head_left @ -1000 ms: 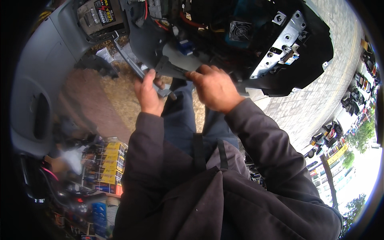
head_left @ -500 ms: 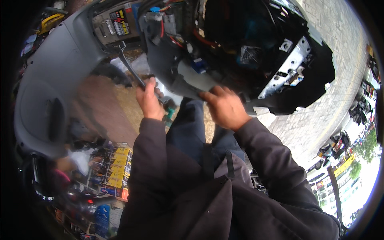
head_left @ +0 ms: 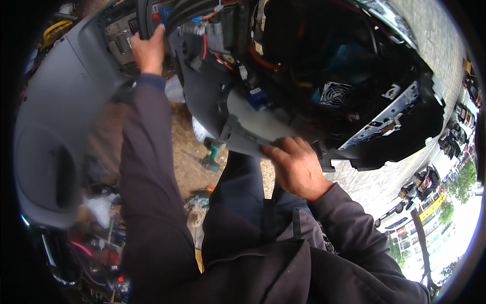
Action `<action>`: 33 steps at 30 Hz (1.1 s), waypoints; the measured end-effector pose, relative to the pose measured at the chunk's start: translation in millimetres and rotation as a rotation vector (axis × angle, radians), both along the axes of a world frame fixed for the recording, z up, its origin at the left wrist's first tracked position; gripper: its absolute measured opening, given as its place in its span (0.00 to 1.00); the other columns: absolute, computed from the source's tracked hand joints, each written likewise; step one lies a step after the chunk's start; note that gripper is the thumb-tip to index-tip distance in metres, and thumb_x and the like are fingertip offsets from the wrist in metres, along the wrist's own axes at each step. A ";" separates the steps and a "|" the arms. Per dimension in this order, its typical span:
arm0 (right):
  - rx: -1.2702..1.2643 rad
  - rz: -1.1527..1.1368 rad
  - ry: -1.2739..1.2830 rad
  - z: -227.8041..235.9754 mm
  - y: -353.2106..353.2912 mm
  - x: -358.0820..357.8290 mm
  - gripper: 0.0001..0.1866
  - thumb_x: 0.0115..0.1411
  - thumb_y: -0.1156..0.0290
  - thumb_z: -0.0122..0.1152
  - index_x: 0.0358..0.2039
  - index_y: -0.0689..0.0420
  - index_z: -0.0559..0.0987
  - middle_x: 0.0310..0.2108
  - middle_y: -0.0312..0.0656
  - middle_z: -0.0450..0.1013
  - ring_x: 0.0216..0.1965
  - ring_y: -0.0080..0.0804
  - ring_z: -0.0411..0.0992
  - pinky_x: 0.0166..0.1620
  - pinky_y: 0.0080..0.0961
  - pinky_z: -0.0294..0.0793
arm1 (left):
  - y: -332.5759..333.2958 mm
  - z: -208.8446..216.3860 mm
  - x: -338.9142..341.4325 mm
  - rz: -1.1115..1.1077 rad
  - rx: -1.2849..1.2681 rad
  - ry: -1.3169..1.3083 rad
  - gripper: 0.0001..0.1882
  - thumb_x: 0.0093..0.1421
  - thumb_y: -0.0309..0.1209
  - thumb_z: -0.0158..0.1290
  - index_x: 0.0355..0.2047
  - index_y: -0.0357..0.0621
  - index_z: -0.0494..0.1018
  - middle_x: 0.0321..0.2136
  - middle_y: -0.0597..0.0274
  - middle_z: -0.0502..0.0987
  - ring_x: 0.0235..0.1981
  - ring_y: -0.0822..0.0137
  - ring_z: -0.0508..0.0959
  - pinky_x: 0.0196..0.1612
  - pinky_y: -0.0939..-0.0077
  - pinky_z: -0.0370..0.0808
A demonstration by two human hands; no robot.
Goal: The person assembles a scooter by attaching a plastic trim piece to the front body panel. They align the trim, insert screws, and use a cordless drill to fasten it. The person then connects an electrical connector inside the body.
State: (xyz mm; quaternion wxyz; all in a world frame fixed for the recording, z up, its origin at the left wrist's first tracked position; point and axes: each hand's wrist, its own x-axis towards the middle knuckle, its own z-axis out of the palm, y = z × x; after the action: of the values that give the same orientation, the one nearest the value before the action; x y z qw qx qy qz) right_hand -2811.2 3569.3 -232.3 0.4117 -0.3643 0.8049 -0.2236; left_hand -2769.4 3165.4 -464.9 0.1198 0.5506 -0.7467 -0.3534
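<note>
My left hand reaches to the upper left, its fingers closed around a long dark strip; the strip's far end runs out of the picture. In front of me tilts a big black and grey plastic vehicle shell, with wires, a blue module, a round-grilled fan and a silver slotted metal bracket inside. My right hand grips its near grey edge, thumb on the left side, the fingertips partly hidden. A green power drill lies on the ground by my legs.
A large grey panel curves along the left side. Boxes and mixed clutter fill the lower left, and a white bag lies among them. Paving extends on the right, with parked scooters beyond.
My left hand has moved up and away with the strip, from beside the shell's lower edge. My right hand stays on the shell's edge, which now sits slightly lower in view.
</note>
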 end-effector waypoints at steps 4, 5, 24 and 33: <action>0.023 0.002 -0.026 1.1 -3.6 -2.7 0.21 0.53 0.78 0.61 0.49 0.54 0.83 0.40 0.42 0.76 0.42 0.43 0.73 0.46 0.37 0.73 | -18.5 -47.8 -21.2 -0.055 -0.002 0.072 0.32 0.52 0.47 0.67 0.51 0.37 0.76 0.44 0.43 0.82 0.47 0.47 0.81 0.52 0.62 0.74; 0.028 0.001 -0.031 1.4 -4.5 -3.4 0.21 0.52 0.78 0.61 0.49 0.54 0.83 0.40 0.42 0.77 0.42 0.43 0.73 0.46 0.37 0.73 | -19.1 -55.8 -23.1 -0.164 0.022 0.111 0.32 0.53 0.46 0.67 0.51 0.37 0.76 0.44 0.44 0.82 0.47 0.47 0.81 0.51 0.62 0.74; 0.100 -0.017 -0.102 8.1 -7.4 -11.5 0.20 0.51 0.79 0.60 0.47 0.57 0.83 0.43 0.44 0.78 0.44 0.43 0.75 0.48 0.38 0.73 | -9.9 -86.8 37.8 -0.557 0.026 0.015 0.21 0.61 0.42 0.60 0.45 0.36 0.77 0.39 0.52 0.82 0.41 0.56 0.80 0.46 0.64 0.74; 0.079 -0.038 -0.084 6.4 -4.4 -9.0 0.19 0.51 0.78 0.60 0.46 0.57 0.83 0.42 0.45 0.78 0.44 0.43 0.75 0.48 0.38 0.73 | -3.9 -92.5 63.9 -0.522 0.103 -0.012 0.17 0.65 0.39 0.57 0.42 0.35 0.77 0.37 0.55 0.81 0.38 0.60 0.80 0.44 0.65 0.74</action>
State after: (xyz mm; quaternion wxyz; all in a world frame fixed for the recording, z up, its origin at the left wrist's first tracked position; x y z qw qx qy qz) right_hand -2820.2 3564.9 -225.9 0.4546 -0.3226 0.8019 -0.2147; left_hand -2705.5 3161.5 -557.4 -0.0078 0.3467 -0.8452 -0.4066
